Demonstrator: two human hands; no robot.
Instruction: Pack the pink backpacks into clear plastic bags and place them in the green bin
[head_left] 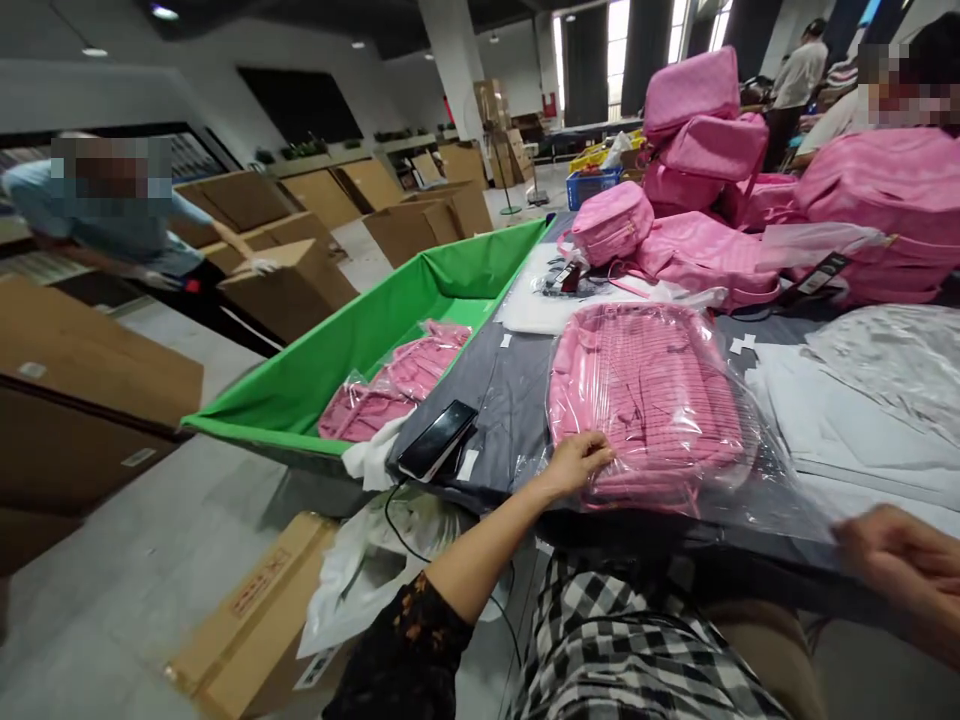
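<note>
A pink backpack (pixel 652 395) lies flat in a clear plastic bag (pixel 784 480) at the table's front edge. My left hand (pixel 581 465) is on the bag's near left part, its fingers closed on the plastic over the backpack. Out to the right, my right hand (pixel 900 555) pinches the bag's loose end and holds it stretched away from the backpack; this hand is slightly blurred.
Pink bags (pixel 712 160) are piled at the back right. White plastic sheets (pixel 862 410) lie on the right. A phone (pixel 439 440) rests at the table's left corner beside a green bin (pixel 300 385) with bagged pink items. A co-worker (pixel 127 220) handles cardboard boxes (pixel 292 290).
</note>
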